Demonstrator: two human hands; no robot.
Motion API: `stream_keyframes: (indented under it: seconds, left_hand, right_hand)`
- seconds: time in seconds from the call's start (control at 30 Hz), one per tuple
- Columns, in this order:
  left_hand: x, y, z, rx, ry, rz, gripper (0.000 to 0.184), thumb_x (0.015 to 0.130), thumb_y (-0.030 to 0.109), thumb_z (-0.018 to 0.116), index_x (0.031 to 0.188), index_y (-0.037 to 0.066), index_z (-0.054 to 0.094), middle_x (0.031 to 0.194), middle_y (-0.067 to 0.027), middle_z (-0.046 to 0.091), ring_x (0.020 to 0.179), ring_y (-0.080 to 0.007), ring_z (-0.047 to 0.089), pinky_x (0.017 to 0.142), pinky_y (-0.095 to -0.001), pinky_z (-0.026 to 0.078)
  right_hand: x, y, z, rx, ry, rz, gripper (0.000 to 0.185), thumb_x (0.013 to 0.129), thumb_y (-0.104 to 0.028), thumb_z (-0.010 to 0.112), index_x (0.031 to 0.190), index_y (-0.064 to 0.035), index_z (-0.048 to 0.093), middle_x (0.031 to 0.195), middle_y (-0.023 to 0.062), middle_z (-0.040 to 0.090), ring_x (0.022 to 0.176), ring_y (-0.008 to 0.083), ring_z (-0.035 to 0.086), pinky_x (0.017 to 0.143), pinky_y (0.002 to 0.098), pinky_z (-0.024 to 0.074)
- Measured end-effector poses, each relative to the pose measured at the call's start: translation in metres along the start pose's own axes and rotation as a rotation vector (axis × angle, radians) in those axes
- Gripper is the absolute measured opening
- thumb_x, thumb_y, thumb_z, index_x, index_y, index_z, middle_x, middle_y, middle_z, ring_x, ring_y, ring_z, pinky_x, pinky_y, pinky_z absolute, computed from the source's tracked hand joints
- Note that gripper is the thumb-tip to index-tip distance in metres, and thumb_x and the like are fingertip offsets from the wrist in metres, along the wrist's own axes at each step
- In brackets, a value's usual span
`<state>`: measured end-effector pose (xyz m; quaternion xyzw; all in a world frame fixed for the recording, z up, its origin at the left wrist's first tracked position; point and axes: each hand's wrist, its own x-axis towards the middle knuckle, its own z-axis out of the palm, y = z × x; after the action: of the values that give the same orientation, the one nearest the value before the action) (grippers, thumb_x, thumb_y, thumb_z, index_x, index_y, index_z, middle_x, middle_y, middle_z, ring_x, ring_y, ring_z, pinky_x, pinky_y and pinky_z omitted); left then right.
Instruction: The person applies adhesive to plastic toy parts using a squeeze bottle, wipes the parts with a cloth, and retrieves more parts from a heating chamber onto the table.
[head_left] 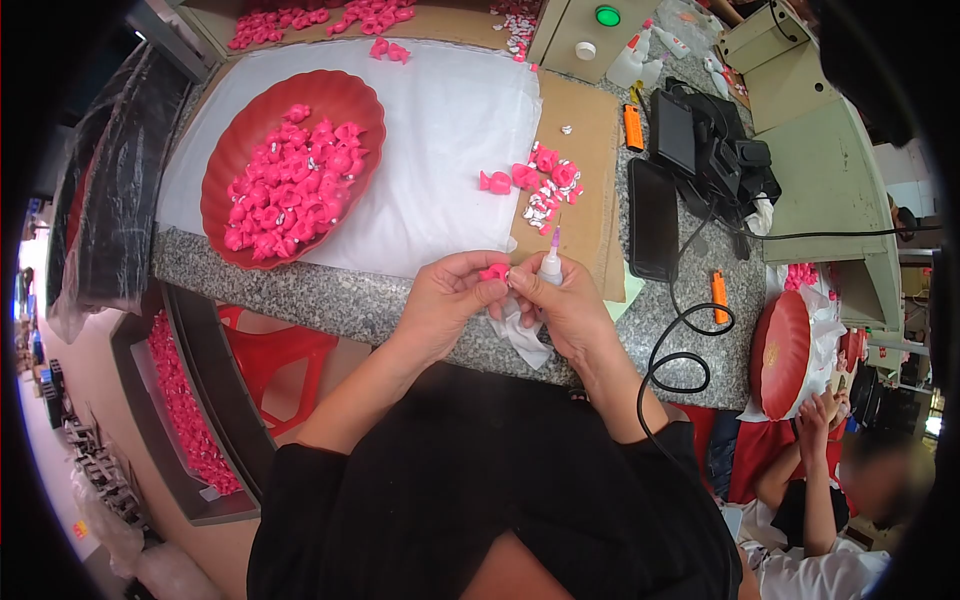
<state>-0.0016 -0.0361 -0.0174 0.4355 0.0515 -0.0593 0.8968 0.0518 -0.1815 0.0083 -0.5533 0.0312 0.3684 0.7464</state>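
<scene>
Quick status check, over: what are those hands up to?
Both hands busy: left hand on small pink piece, right hand with pink-tipped bottle and white cloth. Nothing seen blocking them.

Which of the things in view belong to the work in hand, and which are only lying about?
Probably in the work:
pink piece
white bottle
pink-and-white parts
red bowl

Probably just lying about:
orange tools
flat black thing
black cable
</scene>
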Motion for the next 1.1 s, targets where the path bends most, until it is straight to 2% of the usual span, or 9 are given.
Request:
stream_keyframes:
  seconds: [0.2, 0.3, 0.37, 0.5, 0.57, 0.83, 0.9, 1.03, 1.1]
  left_hand:
    - [0.003, -0.002, 0.002, 0.041, 0.013, -0.015, 0.021, 0.078, 0.001, 0.056, 0.098, -0.003, 0.053, 0.079, -0.0058, 0.057, 0.065, -0.0099, 0.053, 0.055, -0.0184, 0.043]
    - [0.002, -0.004, 0.002, 0.15, 0.109, 0.008, 0.022, 0.078, 0.0, 0.056, 0.099, -0.004, 0.051, 0.079, -0.0053, 0.057, 0.063, -0.0081, 0.05, 0.053, -0.0184, 0.04]
    - [0.001, -0.007, -0.001, 0.189, 0.115, 0.04, 0.021, 0.078, 0.001, 0.056, 0.099, -0.004, 0.051, 0.077, -0.0048, 0.056, 0.061, -0.0078, 0.049, 0.051, -0.0179, 0.039]
    - [0.004, -0.011, 0.0, 0.148, 0.055, 0.045, 0.021, 0.079, 0.003, 0.056, 0.098, -0.003, 0.052, 0.077, -0.0047, 0.056, 0.059, -0.0075, 0.048, 0.051, -0.017, 0.037]
    - [0.003, -0.009, 0.002, 0.178, 0.106, 0.093, 0.022, 0.079, 0.005, 0.057, 0.099, -0.003, 0.052, 0.077, -0.0044, 0.056, 0.058, -0.0073, 0.047, 0.051, -0.0171, 0.037]
    - [0.0, -0.012, -0.003, 0.182, 0.09, 0.09, 0.022, 0.079, 0.006, 0.057, 0.099, -0.002, 0.052, 0.084, -0.0064, 0.058, 0.06, -0.0072, 0.048, 0.051, -0.0173, 0.037]
    - [0.002, -0.013, -0.002, 0.248, 0.163, 0.102, 0.02, 0.08, 0.006, 0.057, 0.097, -0.002, 0.052, 0.085, -0.0068, 0.058, 0.061, -0.0069, 0.049, 0.052, -0.0166, 0.036]
    - [0.003, -0.01, -0.002, 0.207, 0.072, 0.088, 0.018, 0.08, 0.006, 0.056, 0.096, -0.002, 0.051, 0.089, -0.0092, 0.058, 0.065, -0.0073, 0.05, 0.053, -0.0166, 0.036]
    - [0.002, -0.01, -0.004, 0.192, 0.029, 0.075, 0.018, 0.081, 0.006, 0.054, 0.096, -0.002, 0.05, 0.099, -0.0142, 0.057, 0.073, -0.0102, 0.053, 0.058, -0.0178, 0.039]
  right_hand:
    - [0.0, 0.002, 0.002, 0.023, 0.012, 0.015, 0.017, 0.074, -0.018, 0.065, 0.077, -0.0054, 0.054, 0.064, 0.0005, 0.054, 0.051, 0.0044, 0.047, 0.041, 0.0164, 0.038]
    - [0.0, 0.005, 0.0, -0.018, -0.026, -0.026, 0.018, 0.077, -0.019, 0.062, 0.079, -0.0036, 0.054, 0.064, 0.0012, 0.055, 0.052, 0.005, 0.047, 0.039, 0.017, 0.0379]
    - [0.003, 0.008, -0.002, -0.064, -0.029, -0.036, 0.016, 0.077, -0.018, 0.061, 0.079, -0.0032, 0.054, 0.066, 0.0031, 0.056, 0.054, 0.0079, 0.055, 0.039, 0.0174, 0.0381]
    - [0.001, 0.004, -0.003, -0.004, -0.017, -0.085, 0.016, 0.076, -0.018, 0.062, 0.077, -0.0041, 0.054, 0.064, 0.0016, 0.054, 0.053, 0.0063, 0.05, 0.039, 0.0177, 0.0379]
    - [0.001, 0.005, -0.002, -0.025, -0.024, -0.035, 0.018, 0.077, -0.018, 0.062, 0.081, -0.003, 0.053, 0.065, 0.0021, 0.054, 0.053, 0.0065, 0.05, 0.038, 0.018, 0.0382]
    - [0.001, 0.01, -0.001, -0.028, -0.019, -0.044, 0.023, 0.077, -0.018, 0.061, 0.089, -0.0015, 0.051, 0.068, 0.0032, 0.055, 0.055, 0.0068, 0.052, 0.039, 0.0189, 0.0413]
    - [-0.001, 0.008, -0.001, 0.005, -0.027, -0.088, 0.024, 0.077, -0.019, 0.061, 0.091, -0.0019, 0.051, 0.069, 0.003, 0.054, 0.055, 0.0067, 0.051, 0.039, 0.019, 0.0414]
    - [-0.004, 0.007, 0.0, -0.018, -0.04, -0.088, 0.025, 0.077, -0.02, 0.061, 0.09, -0.0025, 0.049, 0.069, 0.0025, 0.053, 0.056, 0.0061, 0.051, 0.039, 0.0187, 0.0409]
    - [-0.004, 0.008, 0.001, -0.043, -0.031, -0.079, 0.025, 0.077, -0.02, 0.061, 0.09, -0.0027, 0.049, 0.067, 0.0015, 0.052, 0.056, 0.006, 0.05, 0.039, 0.0187, 0.0407]
